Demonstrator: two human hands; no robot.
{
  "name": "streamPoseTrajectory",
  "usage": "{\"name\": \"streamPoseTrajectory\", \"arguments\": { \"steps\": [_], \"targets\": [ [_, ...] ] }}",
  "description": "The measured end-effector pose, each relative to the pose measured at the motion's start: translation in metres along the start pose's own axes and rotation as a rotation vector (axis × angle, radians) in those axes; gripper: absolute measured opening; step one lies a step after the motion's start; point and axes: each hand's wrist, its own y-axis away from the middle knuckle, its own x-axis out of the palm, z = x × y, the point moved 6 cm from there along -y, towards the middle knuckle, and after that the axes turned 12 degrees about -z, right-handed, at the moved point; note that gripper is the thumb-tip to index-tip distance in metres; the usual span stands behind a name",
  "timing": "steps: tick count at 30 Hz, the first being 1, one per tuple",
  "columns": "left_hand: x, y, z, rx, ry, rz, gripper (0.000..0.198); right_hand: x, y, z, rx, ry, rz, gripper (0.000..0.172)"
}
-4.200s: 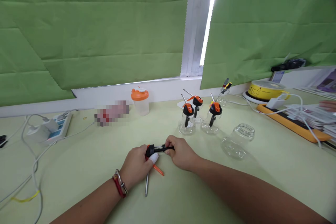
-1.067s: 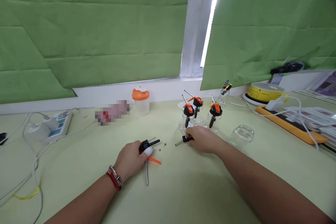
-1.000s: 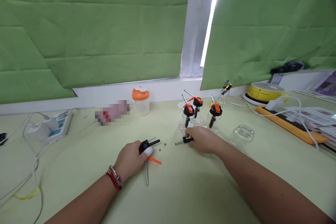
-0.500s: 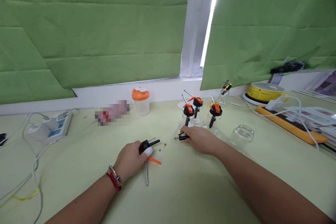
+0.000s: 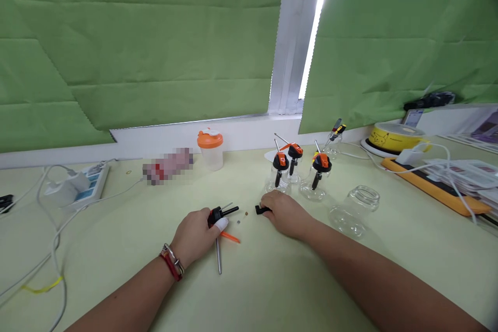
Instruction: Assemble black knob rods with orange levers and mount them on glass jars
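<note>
"Two hands, and both look busy. What have you got?"

"My left hand [image 5: 196, 236] is curled snug around a black lid [image 5: 215, 217]. My right hand [image 5: 286, 215] pinches a small black part [image 5: 260, 209] between thumb and fingers. I can't tell if more is tucked inside."

"Why hold the lid like that?"

"I think it's so its black post [image 5: 230, 211] and thin rod [image 5: 226, 205] poke out free, toward my right side. The orange flap [image 5: 231, 237] and the metal tube [image 5: 219, 257] stick out under my thumb."

"Where is the lid?"

"Low, near the middle of the counter [image 5: 264, 280]. I can't see if it touches."

"And those crumbs?"

"A brown bit [image 5: 246, 213] and a grey bit [image 5: 238, 222]. They sit between my hands, maybe so I don't lose them."

"And the open glass jar [image 5: 352, 212]?"

"Off past my right hand, maybe to give me room."
</note>
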Motion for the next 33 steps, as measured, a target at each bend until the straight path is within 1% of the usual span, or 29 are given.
{"name": "streamPoseTrajectory", "arguments": {
  "steps": [5,7,9,12,15,17,20,23,26,28,29,31,33],
  "targets": [
    [-0.001,0.000,-0.001,0.003,-0.012,-0.003,0.040,-0.003,0.002,-0.008,0.105,-0.046,0.007,0.010],
    [0.000,0.000,-0.001,0.005,-0.016,0.001,0.039,-0.005,0.002,-0.007,0.114,-0.044,0.001,0.012],
    [0.000,0.000,-0.001,0.002,-0.015,0.002,0.038,-0.010,0.002,0.002,0.035,-0.026,-0.034,0.013],
    [0.000,0.000,-0.001,-0.008,-0.006,-0.001,0.036,-0.011,0.005,0.027,-0.168,0.021,-0.083,0.022],
    [0.000,-0.001,0.000,-0.007,0.002,-0.010,0.035,0.000,0.009,0.048,-0.306,0.087,-0.040,0.036],
    [0.000,-0.001,0.000,-0.009,0.007,-0.015,0.034,0.009,0.010,0.055,-0.347,0.136,-0.002,0.044],
    [0.000,-0.001,0.002,-0.018,0.023,-0.017,0.033,0.017,0.008,0.057,-0.315,0.179,0.009,0.048],
    [-0.001,-0.001,0.003,-0.017,0.031,-0.022,0.030,0.017,0.005,0.054,-0.276,0.175,-0.007,0.048],
    [-0.002,0.001,0.000,-0.005,0.060,-0.014,0.025,0.009,0.002,0.050,-0.207,0.087,-0.069,0.039],
    [-0.004,0.004,-0.006,0.047,0.104,-0.002,0.021,0.000,0.001,0.047,-0.120,-0.015,-0.122,0.031],
    [-0.005,0.006,-0.011,0.085,0.131,0.001,0.020,-0.003,0.001,0.046,-0.081,-0.070,-0.129,0.029],
    [-0.007,0.011,-0.020,0.155,0.179,-0.002,0.019,-0.004,0.002,0.048,-0.033,-0.174,-0.080,0.025],
    [-0.009,0.014,-0.026,0.182,0.209,-0.005,0.018,0.000,0.005,0.051,0.002,-0.267,0.015,0.024]
  ]
}}
